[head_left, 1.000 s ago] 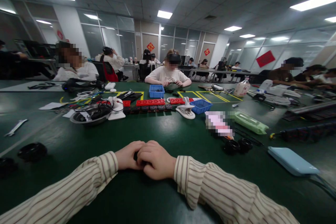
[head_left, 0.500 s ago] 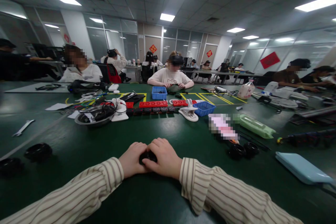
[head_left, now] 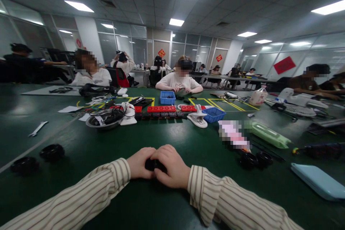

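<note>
Both hands meet over the green table around a dark, glossy black round part (head_left: pixel 152 165), mostly hidden by the fingers. My left hand (head_left: pixel 140 162) is closed around its left side. From the right, my right hand (head_left: pixel 172 167) wraps over it, fingers across the top and thumb at the near side; the fingertips of both hands touch or nearly touch. Similar black ring-shaped parts lie apart from the hands: one pair at the left, a nearer ring (head_left: pixel 24 166) and a farther ring (head_left: pixel 52 152), and another pair at the right, a ring (head_left: pixel 248 160) beside a second ring (head_left: pixel 264 159).
Ahead stand a red and black socket row (head_left: pixel 161 111), a metal bowl (head_left: pixel 104 124) of cables, a white clamp (head_left: pixel 198 118) and a blue bin (head_left: pixel 214 114). A wrench (head_left: pixel 38 128) lies left; a green packet (head_left: pixel 268 134) and light-blue case (head_left: pixel 318 181) lie right. A person (head_left: pixel 179 79) sits opposite.
The whole view has shifted, so the table items appear farther right and slightly lower. Both hands stay closed around the black part, and a little more of it shows between them.
</note>
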A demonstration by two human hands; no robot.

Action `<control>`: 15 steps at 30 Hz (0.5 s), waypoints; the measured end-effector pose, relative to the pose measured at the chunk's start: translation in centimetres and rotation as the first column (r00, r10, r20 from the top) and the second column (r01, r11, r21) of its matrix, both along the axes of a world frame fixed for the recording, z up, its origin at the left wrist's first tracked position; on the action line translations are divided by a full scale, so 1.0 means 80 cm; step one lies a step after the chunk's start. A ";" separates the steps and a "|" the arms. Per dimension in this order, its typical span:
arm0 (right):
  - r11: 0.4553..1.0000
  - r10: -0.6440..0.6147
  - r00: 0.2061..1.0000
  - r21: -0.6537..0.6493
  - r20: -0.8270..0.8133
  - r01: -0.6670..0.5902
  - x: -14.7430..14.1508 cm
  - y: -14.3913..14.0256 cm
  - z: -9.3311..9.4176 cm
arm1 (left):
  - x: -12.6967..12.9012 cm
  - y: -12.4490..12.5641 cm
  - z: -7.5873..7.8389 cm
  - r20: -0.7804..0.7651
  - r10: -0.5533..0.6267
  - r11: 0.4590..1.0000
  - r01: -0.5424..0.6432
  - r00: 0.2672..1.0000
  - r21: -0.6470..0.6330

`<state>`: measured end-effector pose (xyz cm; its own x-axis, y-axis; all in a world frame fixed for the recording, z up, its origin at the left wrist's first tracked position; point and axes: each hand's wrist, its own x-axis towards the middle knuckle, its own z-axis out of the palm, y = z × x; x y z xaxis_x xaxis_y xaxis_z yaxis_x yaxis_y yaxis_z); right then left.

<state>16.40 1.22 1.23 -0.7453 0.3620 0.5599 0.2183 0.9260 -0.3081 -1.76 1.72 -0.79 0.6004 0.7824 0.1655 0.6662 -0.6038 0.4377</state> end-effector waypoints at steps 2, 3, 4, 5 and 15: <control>0.995 -0.101 0.994 -0.018 -0.036 0.100 0.000 0.000 -0.001 | 0.000 -0.003 0.001 -0.011 0.041 0.999 -0.041 0.999 0.026; 0.988 -0.153 0.987 -0.031 -0.041 0.152 0.000 0.000 -0.002 | 0.002 -0.005 0.002 -0.021 0.062 0.997 -0.061 0.998 0.037; 0.979 -0.203 0.979 -0.046 -0.036 0.201 -0.001 0.000 -0.003 | 0.004 -0.007 0.003 -0.030 0.081 0.996 -0.079 0.996 0.049; 0.968 -0.246 0.969 -0.059 -0.024 0.244 -0.002 0.000 -0.004 | 0.006 -0.010 0.004 -0.039 0.099 0.993 -0.096 0.994 0.063; 0.976 -0.182 0.978 -0.100 0.098 0.192 -0.006 0.001 -0.001 | 0.011 -0.010 0.006 -0.038 0.086 0.995 -0.084 0.996 0.052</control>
